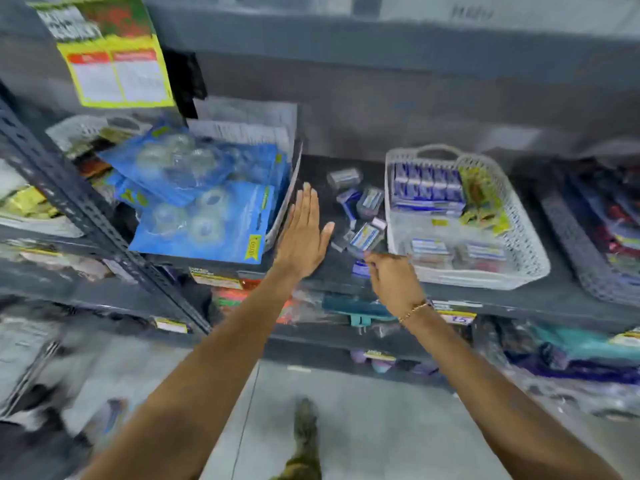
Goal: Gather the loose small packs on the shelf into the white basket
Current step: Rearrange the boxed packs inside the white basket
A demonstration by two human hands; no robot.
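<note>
Several loose small packs [360, 206] lie on the dark shelf [322, 174] between two baskets, some clear, some blue and white. The white basket [519, 271] stands to their right and holds rows of blue boxes and a few small packs. My left hand [306, 233] is flat and open, fingers together, standing on edge at the left of the loose packs. My right hand [391, 278] is at the shelf's front edge, fingers curled at a blue-and-white pack [365, 237]; the blur hides whether it grips the pack.
A tilted white basket [282, 216] at the left holds blue blister cards [201, 216]. A grey basket [581, 258] stands at the far right. A perforated metal upright [86, 216] crosses the left side. Lower shelves carry packed goods and price labels.
</note>
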